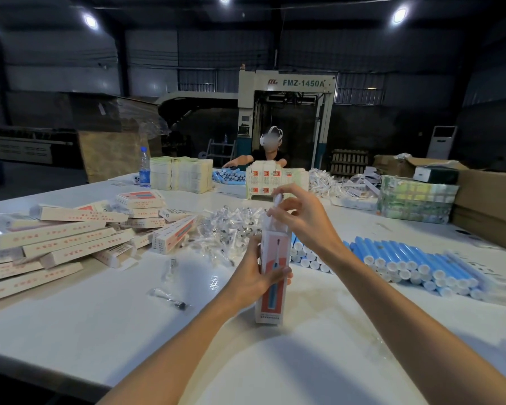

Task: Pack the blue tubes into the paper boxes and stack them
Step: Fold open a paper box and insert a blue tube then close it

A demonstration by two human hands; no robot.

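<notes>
Head view: paper box [270, 305] stands upright on the white table [129, 331], top open. Left hand [253, 273] grips the box at mid-height. Right hand [304, 220] pinches a clear-wrapped piece [277, 198] just above the box mouth. Blue tubes [406, 258] lie stacked right of the box; closed boxes [56, 241] piled to its left.
</notes>
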